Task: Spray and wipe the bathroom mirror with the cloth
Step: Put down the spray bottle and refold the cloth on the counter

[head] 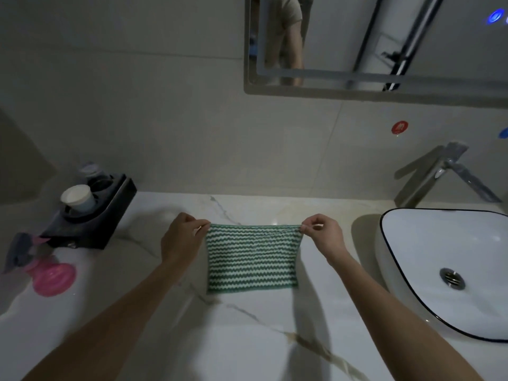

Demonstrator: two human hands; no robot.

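Holding one striped cloth taut above the marble counter

Spanning the whole foreground, the glossy white marble counter [247, 339] shows grey-brown veins. One mirror [384, 42] with a grey frame hangs on the tiled wall. One white rounded basin [412, 243] with a thin dark rim sits at right, behind it one angular metal tap [439, 174]. One black square holder [90, 215] carries one pale paper cup [77, 198]; nearby lies one pink spray bottle [52, 277]. Between the two hands hangs one rectangular cloth [251, 259], knitted-looking, with green and white zigzag stripes. The left hand [182, 237] pinches its top left corner, the right hand [323, 233] its top right corner
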